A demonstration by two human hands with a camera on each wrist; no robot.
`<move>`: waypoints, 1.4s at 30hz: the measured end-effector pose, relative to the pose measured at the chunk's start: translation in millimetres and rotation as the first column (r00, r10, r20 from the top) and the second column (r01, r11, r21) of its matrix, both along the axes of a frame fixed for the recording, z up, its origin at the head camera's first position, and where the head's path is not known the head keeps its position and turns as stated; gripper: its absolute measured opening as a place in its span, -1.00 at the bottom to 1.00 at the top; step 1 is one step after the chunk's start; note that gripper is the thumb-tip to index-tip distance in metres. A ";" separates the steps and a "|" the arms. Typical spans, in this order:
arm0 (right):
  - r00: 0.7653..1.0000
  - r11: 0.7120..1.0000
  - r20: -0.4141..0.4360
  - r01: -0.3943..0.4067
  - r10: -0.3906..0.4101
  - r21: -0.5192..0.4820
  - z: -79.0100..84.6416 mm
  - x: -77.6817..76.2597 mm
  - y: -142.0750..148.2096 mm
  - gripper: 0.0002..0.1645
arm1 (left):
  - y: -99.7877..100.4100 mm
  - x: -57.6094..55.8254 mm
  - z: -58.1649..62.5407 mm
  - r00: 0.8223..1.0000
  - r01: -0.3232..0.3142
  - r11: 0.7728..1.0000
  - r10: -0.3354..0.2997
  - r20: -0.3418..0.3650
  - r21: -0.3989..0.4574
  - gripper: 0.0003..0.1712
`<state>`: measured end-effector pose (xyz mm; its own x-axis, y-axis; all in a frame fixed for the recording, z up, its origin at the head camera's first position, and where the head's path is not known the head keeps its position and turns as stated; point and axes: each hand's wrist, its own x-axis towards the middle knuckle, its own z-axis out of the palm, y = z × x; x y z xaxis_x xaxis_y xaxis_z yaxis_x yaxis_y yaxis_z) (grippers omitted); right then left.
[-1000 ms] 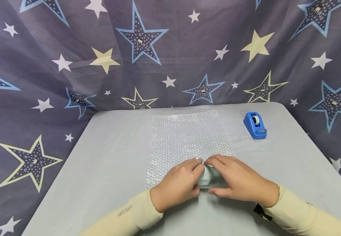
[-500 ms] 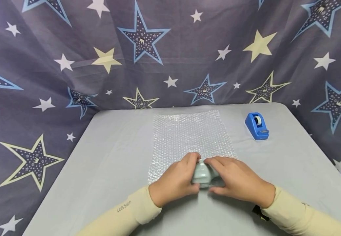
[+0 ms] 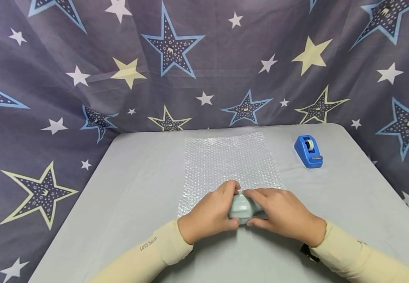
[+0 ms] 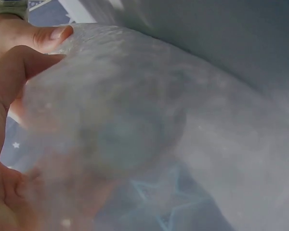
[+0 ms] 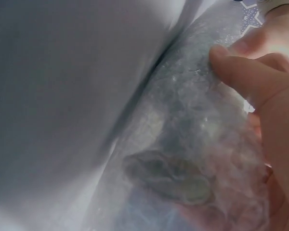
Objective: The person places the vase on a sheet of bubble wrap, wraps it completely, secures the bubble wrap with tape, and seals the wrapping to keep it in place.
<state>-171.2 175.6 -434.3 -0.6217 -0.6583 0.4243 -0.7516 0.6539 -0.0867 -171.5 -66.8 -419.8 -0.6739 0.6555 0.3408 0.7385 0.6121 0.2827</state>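
Observation:
A glossy pale green rounded object (image 3: pixel 240 207) lies at the near end of a sheet of bubble wrap (image 3: pixel 225 159). My left hand (image 3: pixel 209 214) grips it from the left, thumb on the near side and fingers over the far side. From the right my right hand (image 3: pixel 286 214) holds it the same way. The fingertips of both hands come close together over its top. In the left wrist view, cloudy bubble wrap (image 4: pixel 135 72) surrounds a greenish round end. The right wrist view shows the wrap (image 5: pixel 183 110) around a dark oval end, my right thumb (image 5: pixel 226 60) pressing the film.
A blue tape dispenser (image 3: pixel 307 153) with a white roll stands at the back right of the grey-white covered table (image 3: pixel 137 177). Behind and at both sides hangs a dark curtain (image 3: pixel 208 59) printed with stars. The bubble wrap sheet stretches towards the table's back edge.
My left fingers have shifted up and away over the object, leaving more of its pale green side showing. The object sits slightly further left. My right hand stays on it, nearly unmoved.

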 end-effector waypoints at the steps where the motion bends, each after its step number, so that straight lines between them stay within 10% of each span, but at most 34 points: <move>1: 1.000 1.000 -0.001 0.001 -0.001 -0.001 0.3 -0.1 -0.2 -0.07 | -0.3 -0.4 0.3 1.000 0.003 1.000 -0.003 0.006 -0.001 -0.15; 9: 1.000 1.000 -0.001 0.004 -0.004 -0.001 3.5 0.4 -2.3 -0.13 | -2.8 -3.3 1.2 0.999 0.035 0.999 -0.035 0.020 -0.005 -0.17; 14: 1.000 1.000 0.005 0.005 -0.005 -0.009 4.3 0.9 -3.4 -0.14 | -3.7 -1.7 0.9 0.994 0.021 0.998 -0.026 -0.103 -0.051 -0.22; 23: 0.999 1.000 0.036 -0.001 0.001 -0.021 6.4 -1.3 -4.5 -0.17 | -9.3 9.7 0.7 0.951 -0.026 0.994 -0.007 -0.309 -0.105 -0.30; 42: 0.992 1.000 0.127 0.001 0.001 -0.011 9.3 -11.0 -1.6 -0.18 | -5.7 22.0 -10.8 0.876 -0.175 0.942 0.016 -0.481 -0.288 -0.21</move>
<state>-182.2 174.0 -425.0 -0.6712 -0.6540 0.3489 -0.7339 0.6525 -0.1888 -149.5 -72.5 -430.7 -0.5524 0.7213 0.4179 0.6669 0.6831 -0.2977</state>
